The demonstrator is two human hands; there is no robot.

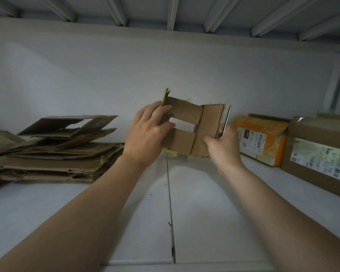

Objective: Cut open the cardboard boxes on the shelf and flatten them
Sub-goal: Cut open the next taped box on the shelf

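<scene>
A small brown cardboard box (pixel 188 124), cut open with its flaps spread and yellow tape scraps on its edges, is held up above the white shelf (pixel 126 213). My left hand (pixel 147 132) grips its left side, fingers over the flaps. My right hand (pixel 222 146) pinches the box's lower right edge and also holds a thin metal blade (pixel 226 119) that points upward along the box's right side. Two closed boxes stand at the right: an orange-taped one (pixel 263 138) and a bigger brown one (pixel 320 154) with labels.
A stack of flattened cardboard (pixel 53 150) lies at the left of the shelf. The grey back wall (pixel 165 65) is close behind the box. The upper shelf's ribbed underside (pixel 165 10) runs overhead. A seam (pixel 170 203) divides the shelf surface in the middle.
</scene>
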